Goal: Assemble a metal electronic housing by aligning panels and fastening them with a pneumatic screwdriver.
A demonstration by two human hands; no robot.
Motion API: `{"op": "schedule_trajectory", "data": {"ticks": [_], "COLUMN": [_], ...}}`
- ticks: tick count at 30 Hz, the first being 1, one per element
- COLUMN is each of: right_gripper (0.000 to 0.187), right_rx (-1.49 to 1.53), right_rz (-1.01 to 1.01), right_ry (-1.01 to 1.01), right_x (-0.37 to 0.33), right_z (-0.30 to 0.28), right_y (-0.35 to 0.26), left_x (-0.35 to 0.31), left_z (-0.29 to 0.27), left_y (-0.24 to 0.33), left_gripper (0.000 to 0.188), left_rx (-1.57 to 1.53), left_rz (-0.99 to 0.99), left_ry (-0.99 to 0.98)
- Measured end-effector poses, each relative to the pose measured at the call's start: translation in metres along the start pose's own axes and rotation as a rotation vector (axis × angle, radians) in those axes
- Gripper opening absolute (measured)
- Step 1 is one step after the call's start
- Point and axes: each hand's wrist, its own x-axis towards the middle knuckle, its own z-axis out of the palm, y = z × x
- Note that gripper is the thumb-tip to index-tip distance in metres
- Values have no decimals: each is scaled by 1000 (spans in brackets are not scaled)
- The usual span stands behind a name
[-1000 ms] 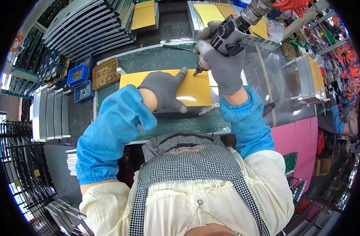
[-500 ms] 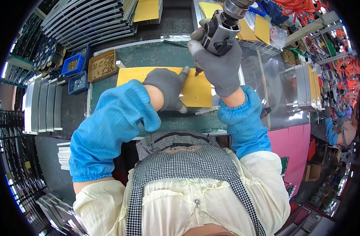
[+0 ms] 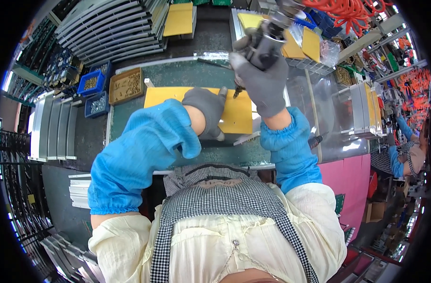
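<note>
A yellow flat panel (image 3: pixel 237 120) lies on the green-topped workbench in front of me. My left hand (image 3: pixel 203 111), in a grey glove, spans the panel's width, one digit at the far edge and another at the near edge. My right hand (image 3: pixel 267 87), gloved alike, is wrapped round a grey metal power screwdriver (image 3: pixel 269 41), blurred by motion. Its dark bit (image 3: pixel 238 92) points down at the panel's far right part, close to a small hole. Whether the bit touches the panel, I cannot tell. A pale metal strip (image 3: pixel 246 137) shows along the panel's near edge.
Left of the panel stand a wooden tray (image 3: pixel 126 85) of screws and blue bins (image 3: pixel 96 104) of small hardware. Stacked grey metal profiles (image 3: pixel 111 30) rise at the far left. Yellow sheets (image 3: pixel 311 45) lie far right, below red coiled hoses (image 3: pixel 347 14). Another person (image 3: pixel 401 151) is at right.
The screwdriver has turned blurry and its bit sits slightly nearer the panel's far edge. My left hand stays on the panel. The whole view has shifted a little.
</note>
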Motion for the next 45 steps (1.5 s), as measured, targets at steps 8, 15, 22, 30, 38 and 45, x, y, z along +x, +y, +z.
{"op": "schedule_trajectory", "data": {"ticks": [8,15,22,30,38,45], "right_gripper": [49,53,54,46,46,47], "right_rx": [292,555,666,684,641,549], "right_rz": [-147,-123,-195,-116,-148,-169], "right_ry": [260,472,543,408,369,397], "right_x": [-5,-32,-39,-47,-50,-53], "right_z": [-50,-89,-83,-25,42,77], "right_y": [-68,-67,-71,-70,-78,-92], "left_x": [-3,-27,-42,-57,-92,-104], "left_z": [-6,-10,48,93,94,110], "left_y": [-8,-43,-23,-4,-31,-71], "left_gripper": [129,46,43,38,38,36], "left_rx": [-14,-1537,-2417,-2589,-2777,-2268], "left_rz": [13,152,241,310,320,502], "left_ry": [-48,260,302,348,166,207]}}
